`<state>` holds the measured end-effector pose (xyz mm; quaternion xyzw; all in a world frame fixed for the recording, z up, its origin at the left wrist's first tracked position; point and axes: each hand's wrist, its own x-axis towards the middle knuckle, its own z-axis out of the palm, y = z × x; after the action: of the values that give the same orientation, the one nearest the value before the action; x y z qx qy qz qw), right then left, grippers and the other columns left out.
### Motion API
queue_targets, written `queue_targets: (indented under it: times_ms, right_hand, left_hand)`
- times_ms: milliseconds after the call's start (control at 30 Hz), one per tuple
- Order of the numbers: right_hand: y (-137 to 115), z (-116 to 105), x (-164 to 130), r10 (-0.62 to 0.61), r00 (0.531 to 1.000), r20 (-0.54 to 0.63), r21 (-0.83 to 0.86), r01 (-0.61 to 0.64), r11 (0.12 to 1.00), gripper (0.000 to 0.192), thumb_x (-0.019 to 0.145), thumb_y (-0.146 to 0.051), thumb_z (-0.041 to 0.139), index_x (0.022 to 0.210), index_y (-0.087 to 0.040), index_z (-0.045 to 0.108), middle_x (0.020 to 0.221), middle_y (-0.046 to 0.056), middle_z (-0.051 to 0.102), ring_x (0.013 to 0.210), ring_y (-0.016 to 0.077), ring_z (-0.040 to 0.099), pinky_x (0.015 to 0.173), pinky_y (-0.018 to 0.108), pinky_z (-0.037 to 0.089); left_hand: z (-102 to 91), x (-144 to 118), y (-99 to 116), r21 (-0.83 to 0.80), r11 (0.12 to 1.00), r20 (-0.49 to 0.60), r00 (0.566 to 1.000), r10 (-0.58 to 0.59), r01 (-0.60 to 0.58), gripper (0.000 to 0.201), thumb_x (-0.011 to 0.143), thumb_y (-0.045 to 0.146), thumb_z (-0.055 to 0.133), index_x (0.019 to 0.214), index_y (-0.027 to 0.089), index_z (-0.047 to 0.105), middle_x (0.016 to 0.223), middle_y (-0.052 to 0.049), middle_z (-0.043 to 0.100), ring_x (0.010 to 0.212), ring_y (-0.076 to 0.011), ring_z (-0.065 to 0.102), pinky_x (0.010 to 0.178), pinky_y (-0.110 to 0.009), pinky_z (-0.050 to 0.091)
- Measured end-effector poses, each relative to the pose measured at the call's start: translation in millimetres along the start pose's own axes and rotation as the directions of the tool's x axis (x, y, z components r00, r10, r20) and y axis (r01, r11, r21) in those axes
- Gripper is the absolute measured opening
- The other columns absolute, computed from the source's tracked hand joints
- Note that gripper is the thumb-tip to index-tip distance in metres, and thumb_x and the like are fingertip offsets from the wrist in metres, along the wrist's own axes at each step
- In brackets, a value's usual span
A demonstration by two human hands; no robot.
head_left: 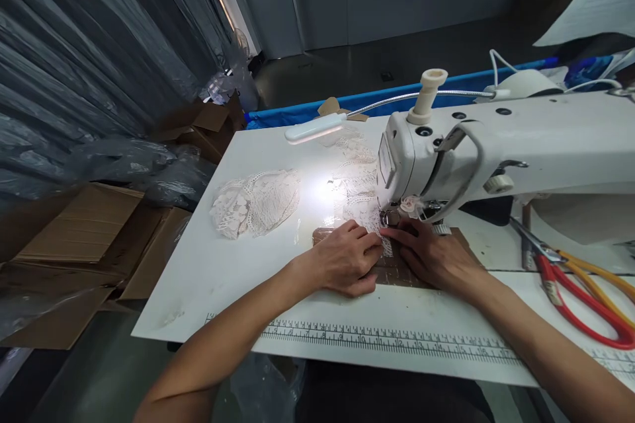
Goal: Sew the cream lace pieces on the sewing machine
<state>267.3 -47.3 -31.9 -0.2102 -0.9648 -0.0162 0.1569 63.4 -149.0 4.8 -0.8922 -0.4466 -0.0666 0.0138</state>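
Observation:
A strip of white lace point(387, 249) lies at the presser foot of the white sewing machine point(411, 158). My left hand point(350, 259) is closed at the strip's left side, its curled fingertips at the lace edge. My right hand point(434, 254) comes in from the other side, close beside the presser foot, index finger and thumb at the lace; its other fingers are partly hidden. Beneath both hands is a brown plate point(404, 275) with pale lines. More lace point(360, 175) stretches behind the needle area, and a separate lace bundle point(260, 201) rests to the left.
A lit lamp point(316, 129) on a bendable neck hangs over the white table point(198, 284). Red-handled scissors point(580, 304) and a yellow-handled pair point(600, 271) lie at the right. A ruler strip point(367, 340) runs along the front edge. Cardboard boxes point(82, 225) stand left.

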Motion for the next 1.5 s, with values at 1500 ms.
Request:
queue_targets:
  times_ms: [1500]
  right_hand:
    - [26.5, -15.9, 3.8, 0.261, 0.950, 0.173, 0.550, -0.313, 0.774, 0.030, 0.093, -0.034, 0.037, 0.091, -0.020, 0.064, 0.091, 0.008, 0.067, 0.092, 0.0252, 0.063, 0.074, 0.036, 0.053]
  left_hand:
    - [15.2, 9.9, -17.2, 0.018, 0.984, -0.084, 0.981, -0.176, 0.178, 0.064, 0.086, 0.057, 0.044, 0.123, 0.006, 0.054, 0.115, -0.017, 0.056, 0.098, -0.0284, 0.054, 0.086, -0.045, 0.038]
